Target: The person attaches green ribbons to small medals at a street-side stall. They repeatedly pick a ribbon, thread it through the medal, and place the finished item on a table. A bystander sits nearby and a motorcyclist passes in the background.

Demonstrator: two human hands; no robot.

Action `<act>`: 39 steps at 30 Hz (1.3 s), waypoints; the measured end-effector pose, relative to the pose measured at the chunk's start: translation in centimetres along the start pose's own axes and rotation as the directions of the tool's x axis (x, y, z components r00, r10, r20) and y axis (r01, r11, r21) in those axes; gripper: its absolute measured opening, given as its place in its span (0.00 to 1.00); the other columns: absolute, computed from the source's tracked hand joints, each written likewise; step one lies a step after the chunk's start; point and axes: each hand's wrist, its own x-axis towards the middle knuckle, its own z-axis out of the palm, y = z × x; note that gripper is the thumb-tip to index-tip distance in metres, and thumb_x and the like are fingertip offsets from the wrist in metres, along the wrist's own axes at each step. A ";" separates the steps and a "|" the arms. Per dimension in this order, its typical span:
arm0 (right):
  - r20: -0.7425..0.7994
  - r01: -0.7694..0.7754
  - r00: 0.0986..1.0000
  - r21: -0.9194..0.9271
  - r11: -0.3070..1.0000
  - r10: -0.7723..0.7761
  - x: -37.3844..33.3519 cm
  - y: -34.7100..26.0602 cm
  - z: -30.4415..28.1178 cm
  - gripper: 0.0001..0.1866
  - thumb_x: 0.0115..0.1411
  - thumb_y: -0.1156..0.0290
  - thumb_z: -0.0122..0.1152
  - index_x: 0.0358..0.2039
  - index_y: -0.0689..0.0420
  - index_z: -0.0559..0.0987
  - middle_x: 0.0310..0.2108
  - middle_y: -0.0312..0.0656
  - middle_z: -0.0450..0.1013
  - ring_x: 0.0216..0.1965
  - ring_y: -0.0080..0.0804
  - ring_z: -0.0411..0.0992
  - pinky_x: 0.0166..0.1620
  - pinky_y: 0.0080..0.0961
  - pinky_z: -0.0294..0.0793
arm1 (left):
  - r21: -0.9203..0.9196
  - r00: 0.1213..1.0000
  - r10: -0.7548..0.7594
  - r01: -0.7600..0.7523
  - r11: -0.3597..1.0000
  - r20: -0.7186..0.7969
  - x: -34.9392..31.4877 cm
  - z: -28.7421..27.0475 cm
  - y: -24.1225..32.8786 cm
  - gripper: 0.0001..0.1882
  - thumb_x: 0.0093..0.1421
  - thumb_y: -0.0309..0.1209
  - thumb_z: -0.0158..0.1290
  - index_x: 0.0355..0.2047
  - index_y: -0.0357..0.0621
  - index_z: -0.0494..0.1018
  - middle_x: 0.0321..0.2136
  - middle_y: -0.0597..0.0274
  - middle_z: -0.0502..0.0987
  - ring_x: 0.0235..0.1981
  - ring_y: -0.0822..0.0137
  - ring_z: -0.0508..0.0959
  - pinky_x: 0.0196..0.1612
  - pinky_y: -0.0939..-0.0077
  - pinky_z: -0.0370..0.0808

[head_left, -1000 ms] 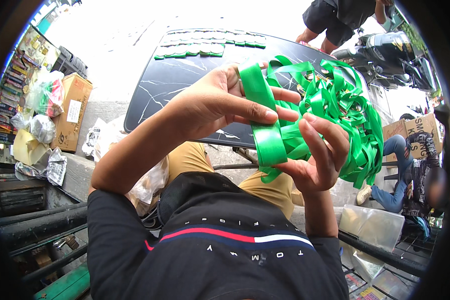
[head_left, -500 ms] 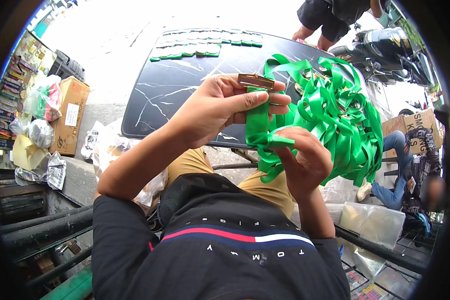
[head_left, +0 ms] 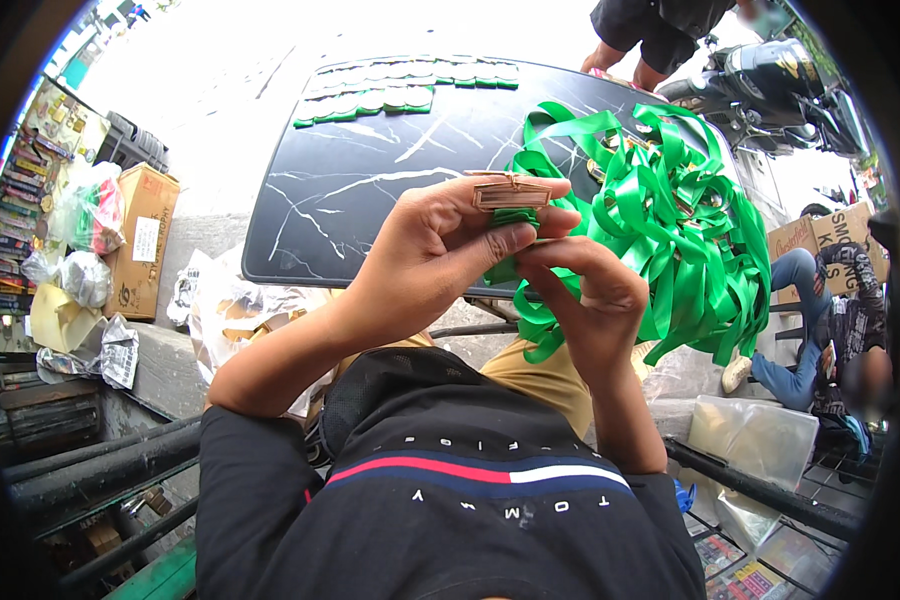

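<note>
My left hand [head_left: 430, 225] is closed around a flat copper-coloured metal piece [head_left: 510, 196], seen nearly edge-on above the fingers. Folded against it, under my thumb, lies a bunched green ribbon [head_left: 515, 217]. My right hand [head_left: 600, 290] pinches the ribbon just below, its thumb and forefinger close to the left fingertips. To the right, a big heap of glossy green ribbons [head_left: 660, 230] covers that side of the black marbled table [head_left: 370, 200], with gold-coloured metal bits among the loops. Rows of pale rounded pieces with folded green ribbon [head_left: 385, 100] line the table's far left side.
At left stand a cardboard box [head_left: 145, 240] and plastic bags [head_left: 90, 215]. Wrapping plastic [head_left: 230, 300] lies beside my left forearm. A clear plastic bin [head_left: 755, 440] is at lower right. One person sits at right; another stands beyond the table near a motorcycle [head_left: 770, 95].
The hanging length of ribbon has been gathered up into a compact fold against the metal piece. My right hand has moved up and left, close to my left.
</note>
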 end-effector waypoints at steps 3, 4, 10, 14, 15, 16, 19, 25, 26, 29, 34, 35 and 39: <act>0.009 -0.216 0.971 0.471 0.855 0.240 0.1 0.3 -0.3 0.09 0.61 0.79 0.59 0.42 0.65 0.74 0.40 0.43 0.76 0.40 0.28 0.76 0.42 0.20 0.73 | 0.039 0.996 0.091 -0.092 0.995 0.011 -0.4 -0.5 0.2 0.19 0.63 0.16 0.47 0.56 0.33 0.67 0.48 0.51 0.77 0.51 0.65 0.77 0.55 0.73 0.72; 0.068 -0.191 0.980 0.573 0.797 0.185 0.5 0.6 -0.2 0.15 0.66 0.63 0.55 0.43 0.63 0.73 0.43 0.44 0.75 0.42 0.26 0.73 0.44 0.21 0.72 | 0.049 0.991 0.130 -0.131 0.990 0.020 -0.6 -0.6 0.3 0.19 0.63 0.15 0.46 0.55 0.33 0.68 0.47 0.53 0.77 0.50 0.67 0.77 0.55 0.75 0.72; 0.622 -0.605 0.776 0.682 0.411 0.110 2.9 1.3 -0.4 0.30 0.66 0.43 0.43 0.47 0.59 0.74 0.40 0.38 0.72 0.41 0.23 0.71 0.46 0.23 0.70 | 0.120 0.992 0.020 -0.035 0.992 0.127 -2.3 -0.3 0.8 0.19 0.60 0.13 0.49 0.53 0.32 0.69 0.45 0.53 0.79 0.46 0.68 0.79 0.51 0.76 0.74; 0.335 -0.358 0.921 0.516 0.779 0.201 4.5 -1.7 -0.9 0.11 0.63 0.65 0.57 0.36 0.60 0.76 0.35 0.41 0.70 0.37 0.26 0.70 0.42 0.24 0.71 | 0.381 0.986 0.089 -0.137 0.914 0.140 -3.1 -0.8 1.5 0.21 0.58 0.13 0.48 0.52 0.34 0.70 0.38 0.52 0.81 0.41 0.65 0.82 0.45 0.75 0.76; 0.283 -0.130 0.959 0.369 0.920 0.022 4.6 -2.9 -0.9 0.08 0.60 0.69 0.61 0.37 0.59 0.78 0.34 0.39 0.73 0.36 0.26 0.72 0.43 0.25 0.71 | 0.449 0.985 0.112 -0.160 0.879 0.132 -3.1 -1.0 1.7 0.21 0.57 0.13 0.48 0.53 0.35 0.70 0.38 0.51 0.81 0.41 0.63 0.82 0.45 0.75 0.76; 0.262 0.104 0.953 0.184 0.977 -0.151 4.7 -4.1 -0.8 0.07 0.57 0.73 0.64 0.37 0.57 0.81 0.33 0.36 0.76 0.34 0.26 0.73 0.44 0.26 0.71 | 0.516 0.981 0.145 -0.192 0.835 0.131 -3.2 -1.3 2.1 0.22 0.57 0.13 0.48 0.53 0.36 0.70 0.38 0.51 0.81 0.41 0.61 0.83 0.44 0.75 0.76; 0.526 0.641 0.745 -0.396 0.657 -0.410 3.6 -7.6 -0.5 0.13 0.43 0.66 0.73 0.33 0.47 0.85 0.32 0.29 0.76 0.35 0.27 0.74 0.46 0.28 0.67 | 0.697 0.945 0.287 -0.310 0.646 0.155 -3.4 -1.4 2.9 0.28 0.58 0.18 0.53 0.60 0.35 0.63 0.44 0.45 0.77 0.42 0.56 0.81 0.43 0.69 0.77; 0.406 0.536 0.838 -0.492 0.686 -0.364 3.0 -8.5 -0.1 0.19 0.43 0.70 0.72 0.39 0.54 0.84 0.38 0.38 0.75 0.36 0.31 0.74 0.39 0.26 0.71 | 0.747 0.837 0.415 -0.522 0.411 0.357 -3.6 -0.1 3.1 0.32 0.59 0.21 0.55 0.61 0.23 0.56 0.52 0.37 0.72 0.45 0.56 0.81 0.47 0.70 0.78; 0.440 0.561 0.814 -0.431 0.707 -0.378 3.1 -8.4 -0.2 0.19 0.43 0.72 0.71 0.39 0.56 0.84 0.38 0.40 0.75 0.35 0.32 0.74 0.37 0.25 0.72 | 0.724 0.804 0.458 -0.566 0.393 0.380 -3.4 0.1 2.9 0.33 0.59 0.21 0.56 0.61 0.22 0.55 0.50 0.37 0.73 0.44 0.55 0.81 0.47 0.70 0.78; 0.489 0.505 0.818 -0.362 0.784 -0.302 3.2 -8.5 -0.5 0.16 0.43 0.75 0.72 0.37 0.59 0.83 0.35 0.41 0.75 0.33 0.33 0.75 0.34 0.27 0.74 | 0.720 0.793 0.529 -0.554 0.419 0.302 -3.4 0.4 2.9 0.33 0.58 0.20 0.56 0.60 0.19 0.54 0.46 0.37 0.76 0.42 0.52 0.81 0.45 0.68 0.79; 0.485 0.218 0.869 -0.209 0.953 -0.092 3.8 -7.5 -0.8 0.10 0.48 0.80 0.70 0.33 0.61 0.82 0.31 0.41 0.77 0.31 0.29 0.76 0.35 0.23 0.75 | 0.748 0.661 0.573 -0.653 0.120 0.485 -3.6 -0.4 3.0 0.25 0.55 0.27 0.60 0.51 0.27 0.66 0.34 0.42 0.80 0.35 0.51 0.83 0.40 0.60 0.82; 0.510 0.097 0.860 -0.157 0.983 -0.003 4.1 -7.1 -1.0 0.09 0.49 0.80 0.69 0.33 0.61 0.82 0.31 0.40 0.77 0.32 0.27 0.76 0.36 0.22 0.74 | 0.706 0.621 0.602 -0.697 0.129 0.502 -3.5 -0.4 2.7 0.22 0.53 0.27 0.61 0.46 0.33 0.69 0.32 0.44 0.80 0.33 0.53 0.84 0.38 0.58 0.82; 0.504 -0.345 0.824 0.083 0.935 0.260 3.4 -5.7 -1.5 0.06 0.54 0.81 0.66 0.33 0.66 0.80 0.30 0.39 0.77 0.34 0.20 0.75 0.40 0.18 0.74 | 0.645 0.635 0.580 -0.728 0.231 0.509 -3.8 -0.9 1.6 0.20 0.52 0.27 0.63 0.45 0.37 0.73 0.28 0.50 0.81 0.30 0.56 0.84 0.37 0.62 0.83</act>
